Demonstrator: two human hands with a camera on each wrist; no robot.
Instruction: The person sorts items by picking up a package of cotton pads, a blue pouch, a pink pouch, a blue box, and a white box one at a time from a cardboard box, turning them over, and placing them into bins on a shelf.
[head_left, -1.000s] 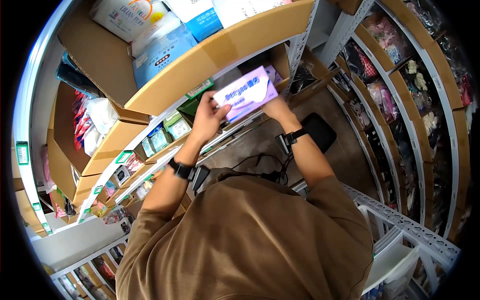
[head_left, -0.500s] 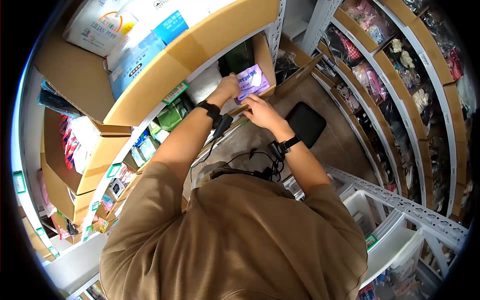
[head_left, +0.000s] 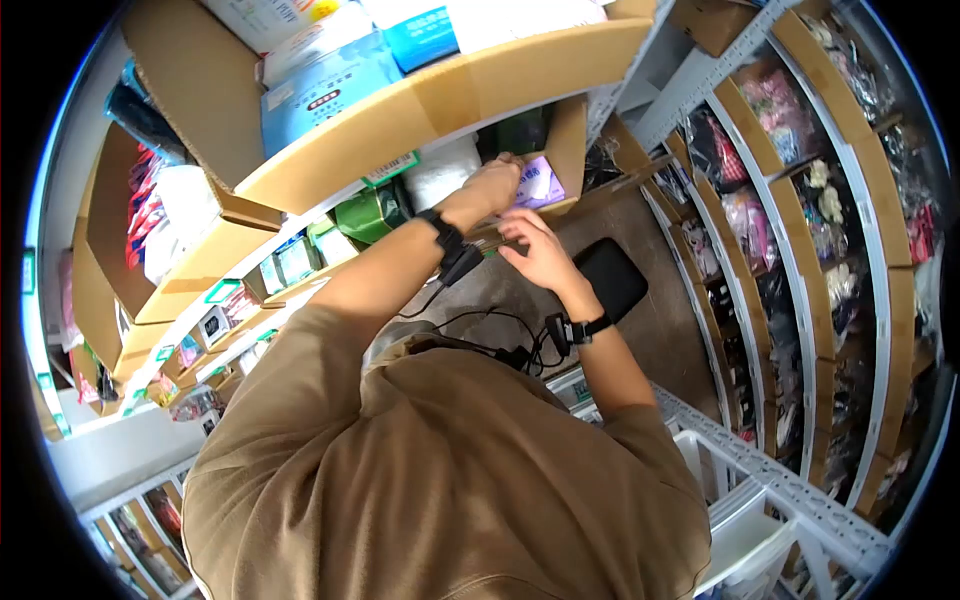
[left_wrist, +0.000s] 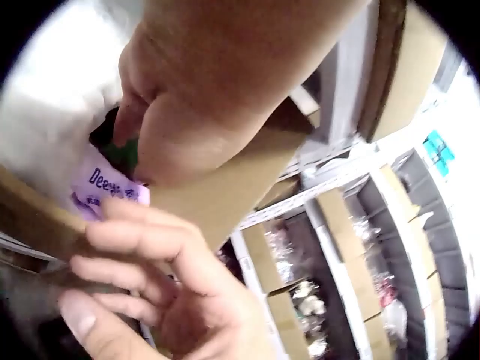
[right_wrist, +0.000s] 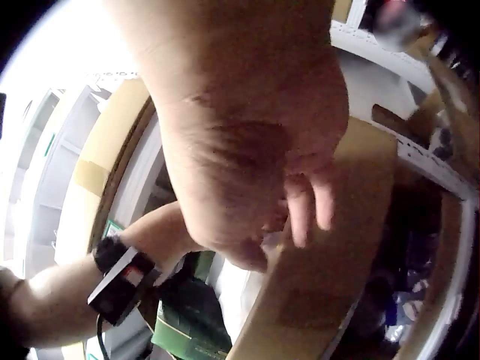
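- Wrist cameras, 2: one per arm, left (head_left: 458, 258) and right.
- Right hand (head_left: 543, 255): fingers loosely bent, spread apart, holding nothing; just outside the lower carton's rim.
- Left hand (head_left: 487, 190): reaching inside; fingertips hidden, grip cannot be told.
- Purple packet (head_left: 540, 183), 1 visible: right end of the lower carton (head_left: 571, 150), beside the left hand; lettering begins "Deey", remainder unclear.
- White bag (head_left: 442, 172), 1; dark green pack (head_left: 522, 132), 1: same carton.
- Upper carton (head_left: 430, 118): overhangs the lower one, limiting headroom; blue pack (head_left: 322, 100) with small, unreadable characters.
- Floor (head_left: 668, 340): open aisle, black case (head_left: 612, 280), 1.
- Stocked racks (head_left: 785, 180): beyond the aisle.
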